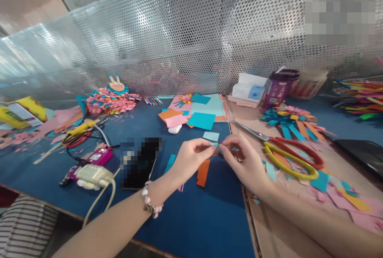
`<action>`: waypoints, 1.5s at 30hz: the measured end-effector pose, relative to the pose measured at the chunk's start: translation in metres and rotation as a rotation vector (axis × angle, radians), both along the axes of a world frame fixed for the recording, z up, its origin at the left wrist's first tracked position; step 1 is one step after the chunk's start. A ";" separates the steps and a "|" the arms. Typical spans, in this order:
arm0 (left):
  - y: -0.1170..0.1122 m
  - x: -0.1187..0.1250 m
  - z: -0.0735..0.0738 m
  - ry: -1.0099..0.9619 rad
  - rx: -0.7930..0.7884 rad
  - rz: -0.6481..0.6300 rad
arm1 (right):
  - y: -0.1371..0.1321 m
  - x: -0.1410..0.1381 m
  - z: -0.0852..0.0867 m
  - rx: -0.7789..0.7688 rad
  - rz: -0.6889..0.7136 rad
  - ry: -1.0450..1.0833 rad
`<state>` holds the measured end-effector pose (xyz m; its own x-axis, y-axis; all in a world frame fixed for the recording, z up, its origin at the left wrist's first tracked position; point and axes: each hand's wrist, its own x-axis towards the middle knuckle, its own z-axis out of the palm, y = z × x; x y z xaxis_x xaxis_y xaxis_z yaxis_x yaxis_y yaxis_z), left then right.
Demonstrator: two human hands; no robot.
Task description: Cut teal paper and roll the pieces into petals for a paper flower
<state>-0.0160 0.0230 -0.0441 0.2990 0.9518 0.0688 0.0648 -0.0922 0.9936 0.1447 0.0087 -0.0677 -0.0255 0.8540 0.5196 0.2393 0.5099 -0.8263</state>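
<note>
My left hand (190,158) and my right hand (243,162) meet above the blue table (194,218), fingertips pinched together on a small light-teal paper piece (216,144). Both hands are closed in a pinch on it. An orange paper strip (203,172) lies on the table just below them. A light-teal paper square (211,135) sits just beyond the hands. Scissors (287,152) with red and yellow handles lie to the right of my right hand on a brown cardboard sheet (269,226).
Stacked coloured paper squares (201,116) lie behind the hands. A paper flower pile (112,98) stands at back left, a ribbon-like paper flower (287,122) at right. A phone (139,162), cables and a charger (94,172) lie left. A tissue box (249,88) and purple cup (279,88) stand by the perforated metal screen.
</note>
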 end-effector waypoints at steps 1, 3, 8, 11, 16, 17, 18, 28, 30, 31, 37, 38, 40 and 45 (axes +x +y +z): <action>0.000 0.000 -0.001 -0.003 0.000 0.000 | 0.000 0.000 0.000 0.015 0.008 -0.010; 0.001 -0.001 -0.002 -0.007 0.016 -0.003 | 0.001 -0.001 -0.001 0.043 0.030 -0.038; 0.000 -0.001 -0.001 0.014 0.052 -0.027 | 0.002 -0.002 -0.001 0.067 0.029 -0.070; -0.001 -0.001 0.001 0.018 0.058 -0.029 | 0.002 -0.002 0.000 0.041 0.022 -0.069; -0.002 -0.001 0.002 0.043 0.074 -0.023 | 0.001 -0.001 0.000 0.066 0.027 -0.113; -0.002 -0.001 0.002 0.049 0.079 -0.023 | 0.001 -0.001 -0.001 0.067 0.025 -0.113; -0.002 0.000 0.002 0.053 0.082 -0.025 | 0.001 -0.001 -0.001 0.065 0.023 -0.108; -0.002 -0.001 0.005 0.060 0.069 -0.022 | 0.001 0.001 0.001 0.071 -0.007 -0.137; -0.002 -0.001 0.005 0.065 0.076 -0.022 | 0.001 0.002 0.001 0.051 0.003 -0.134; -0.002 -0.001 0.005 0.068 0.080 -0.022 | 0.001 0.002 0.002 0.043 0.008 -0.133; -0.003 0.001 0.006 0.087 0.115 -0.025 | 0.001 0.003 0.002 0.024 -0.009 -0.111; -0.003 0.001 0.006 0.089 0.119 -0.024 | 0.000 0.002 0.002 0.021 -0.011 -0.104; -0.003 0.001 0.005 0.089 0.122 -0.021 | 0.000 0.002 0.001 0.026 -0.003 -0.091; -0.001 0.001 0.003 0.088 0.120 -0.029 | 0.001 0.003 0.000 0.068 0.019 -0.069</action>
